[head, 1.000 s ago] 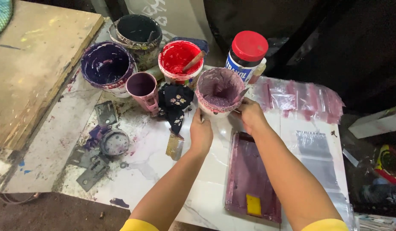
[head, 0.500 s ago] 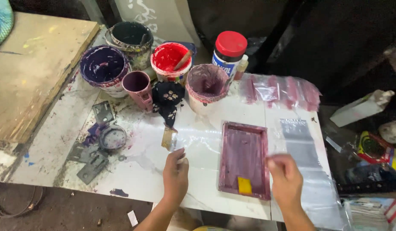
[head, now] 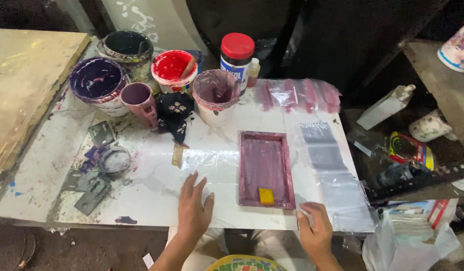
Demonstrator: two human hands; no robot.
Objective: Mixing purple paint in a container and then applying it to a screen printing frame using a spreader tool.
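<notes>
Both hands now off the pink-stained cup (head: 215,95) at bench (head: 51,165) rear: L hand (head: 194,210) flat, fingers spread, on clear film (head: 209,161); R hand (head: 317,228), fingers loosely curled, empty, near purple tray (head: 266,168).

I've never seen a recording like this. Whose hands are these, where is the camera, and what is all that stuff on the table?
No machine here: a person wears a camera on the head, looking down at their own bare hands. The left hand lies flat on a clear plastic sheet. The right hand rests at the white table edge, touching grey plastic bags. Between them sits a purple-stained frame. Behind stand paint-smeared pots, including a red pot and a purple-stained pot. Neither hand grips anything.
</notes>
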